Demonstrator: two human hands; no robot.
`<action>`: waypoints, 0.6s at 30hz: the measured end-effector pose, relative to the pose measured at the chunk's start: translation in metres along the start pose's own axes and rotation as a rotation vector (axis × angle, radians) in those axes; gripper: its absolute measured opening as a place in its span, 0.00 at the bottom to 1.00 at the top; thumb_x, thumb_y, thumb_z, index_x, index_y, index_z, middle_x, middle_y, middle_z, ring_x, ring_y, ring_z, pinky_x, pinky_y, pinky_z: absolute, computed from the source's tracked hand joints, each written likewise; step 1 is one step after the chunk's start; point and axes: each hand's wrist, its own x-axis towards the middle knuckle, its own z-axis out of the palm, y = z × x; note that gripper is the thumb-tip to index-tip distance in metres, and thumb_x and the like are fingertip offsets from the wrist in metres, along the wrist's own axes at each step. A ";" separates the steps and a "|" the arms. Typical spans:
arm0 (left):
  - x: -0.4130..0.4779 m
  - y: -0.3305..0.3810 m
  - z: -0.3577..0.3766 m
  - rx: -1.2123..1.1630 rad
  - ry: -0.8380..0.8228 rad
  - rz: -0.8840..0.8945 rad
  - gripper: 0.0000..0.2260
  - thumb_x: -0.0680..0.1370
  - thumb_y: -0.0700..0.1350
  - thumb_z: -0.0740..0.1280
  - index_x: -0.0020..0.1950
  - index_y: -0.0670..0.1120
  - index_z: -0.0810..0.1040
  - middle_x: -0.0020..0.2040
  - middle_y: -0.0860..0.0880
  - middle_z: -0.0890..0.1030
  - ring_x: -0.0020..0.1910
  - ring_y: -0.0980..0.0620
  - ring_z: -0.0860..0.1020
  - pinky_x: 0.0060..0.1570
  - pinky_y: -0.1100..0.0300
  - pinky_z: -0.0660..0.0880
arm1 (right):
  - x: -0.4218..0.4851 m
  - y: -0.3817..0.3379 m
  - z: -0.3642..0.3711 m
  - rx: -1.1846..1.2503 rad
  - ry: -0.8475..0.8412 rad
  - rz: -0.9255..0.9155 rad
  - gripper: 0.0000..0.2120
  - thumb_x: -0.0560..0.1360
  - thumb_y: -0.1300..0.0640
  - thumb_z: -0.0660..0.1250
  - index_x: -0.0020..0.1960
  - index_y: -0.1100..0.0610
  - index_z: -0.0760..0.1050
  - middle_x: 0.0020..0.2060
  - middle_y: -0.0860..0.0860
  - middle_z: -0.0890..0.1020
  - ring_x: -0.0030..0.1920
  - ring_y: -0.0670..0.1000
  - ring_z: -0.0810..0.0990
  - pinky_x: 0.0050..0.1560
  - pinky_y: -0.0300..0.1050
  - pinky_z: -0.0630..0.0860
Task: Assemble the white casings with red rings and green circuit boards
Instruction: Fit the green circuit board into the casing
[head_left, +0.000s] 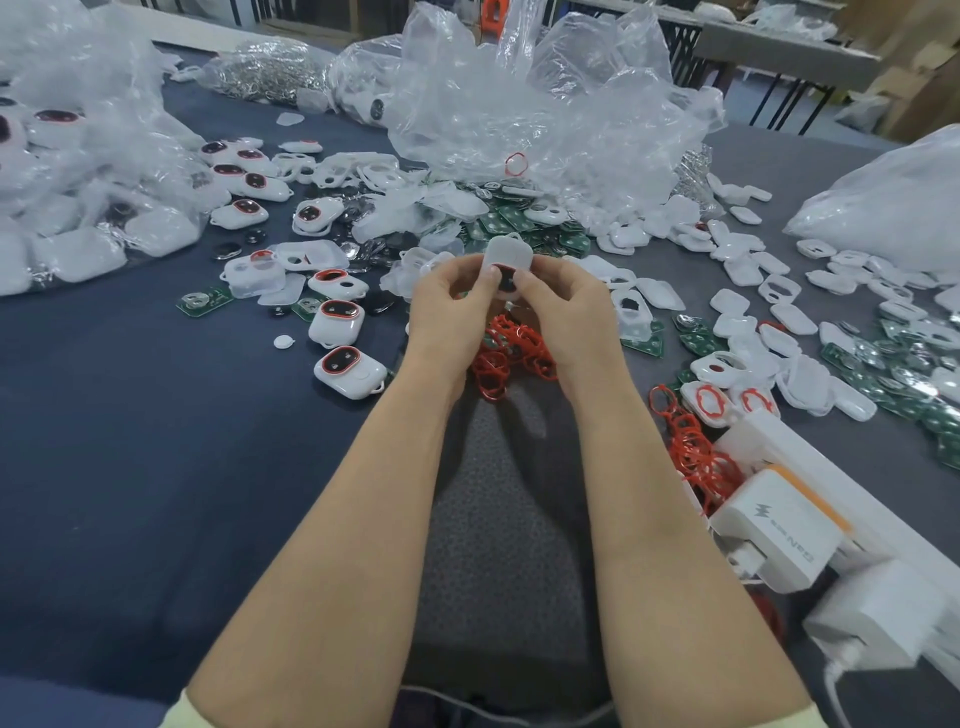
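Left hand (451, 299) and right hand (565, 304) both pinch one white casing (508, 254) between their fingertips, just above the heap of red rings (511, 358), its long axis pointing away from the person, neither hand nearer.

Bench (104, 493): dark navy cloth at left, speckled grey at centre and right. Held casing (508, 254): translucent white, with a dark oval window edged in red. Finished casings (350, 371): opaque glossy white, black oval inset, red rim. Loose rings (511, 353): bright red. Circuit boards (221, 297): green, each bearing a silver disc. Bags (545, 104): clear, colourless film. Charger (779, 525): white, with a grey lightning mark. Sleeve (192, 712): pale yellow.
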 end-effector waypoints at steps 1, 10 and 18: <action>0.000 0.000 0.000 -0.036 -0.008 -0.016 0.06 0.80 0.38 0.63 0.56 0.41 0.77 0.50 0.42 0.81 0.52 0.45 0.80 0.59 0.51 0.76 | 0.000 0.000 0.000 -0.006 -0.005 0.001 0.09 0.76 0.63 0.66 0.46 0.49 0.78 0.43 0.49 0.83 0.48 0.52 0.82 0.56 0.53 0.79; -0.001 0.000 0.001 -0.058 -0.045 -0.037 0.09 0.81 0.35 0.60 0.59 0.38 0.76 0.44 0.45 0.80 0.41 0.54 0.78 0.51 0.57 0.77 | 0.002 0.004 0.006 -0.181 0.076 0.016 0.11 0.76 0.61 0.66 0.57 0.64 0.75 0.51 0.59 0.81 0.53 0.56 0.80 0.59 0.57 0.75; -0.002 0.000 0.001 -0.019 -0.027 -0.024 0.08 0.81 0.36 0.61 0.57 0.42 0.77 0.48 0.42 0.79 0.46 0.50 0.77 0.60 0.48 0.75 | 0.000 0.002 0.007 -0.236 0.049 -0.003 0.12 0.75 0.60 0.67 0.58 0.63 0.74 0.52 0.56 0.81 0.54 0.55 0.80 0.60 0.55 0.74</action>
